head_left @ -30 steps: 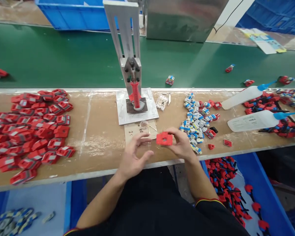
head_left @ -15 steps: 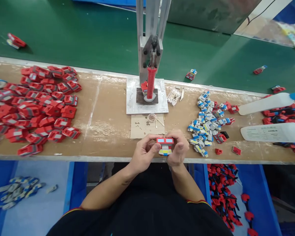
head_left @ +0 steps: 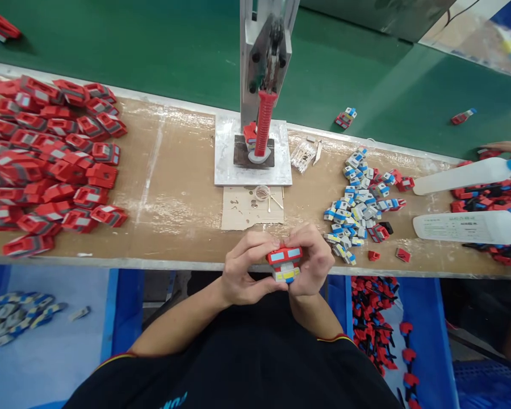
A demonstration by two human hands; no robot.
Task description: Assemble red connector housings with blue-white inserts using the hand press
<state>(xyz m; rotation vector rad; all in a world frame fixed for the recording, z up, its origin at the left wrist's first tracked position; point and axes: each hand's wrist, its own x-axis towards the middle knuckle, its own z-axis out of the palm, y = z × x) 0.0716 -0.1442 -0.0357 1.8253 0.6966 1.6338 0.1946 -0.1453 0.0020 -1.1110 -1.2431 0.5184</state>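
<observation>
A small red toy-truck piece (head_left: 284, 263) sits pinched between the left hand (head_left: 243, 271) and the right hand (head_left: 311, 262), held in the air just off the near edge of the worktop (head_left: 179, 187). Its upper part is a red cab with light blue window panels facing up. Below that, toward the person, sits a grey block edged with a yellow strip and a touch of blue. The piece is roughly level, tipped slightly down on its left-hand side. Fingers of both hands wrap its ends, hiding its sides.
</observation>
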